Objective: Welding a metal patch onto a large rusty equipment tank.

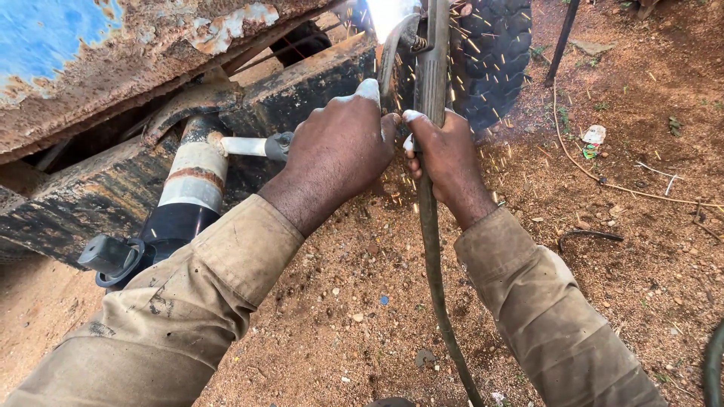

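The right hand (445, 162) is gripping the welding electrode holder (431, 83) with fingers clamped around its handle, its cable (434, 279) trailing down toward the near ground so the tip is reaching the bright arc (388, 13) at the far top. The left hand (335, 151) is closing its fingers just beside it, apparently steadying the aim. Sparks are scattering over the red dirt (618, 249) beside the rusty vehicle frame (98, 192).

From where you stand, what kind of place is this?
Probably an open-air vehicle repair yard. Both hands, left hand and right hand, grip a welding holder throwing sparks at a rusty vehicle frame, beside a tyre, on bare dirt ground.
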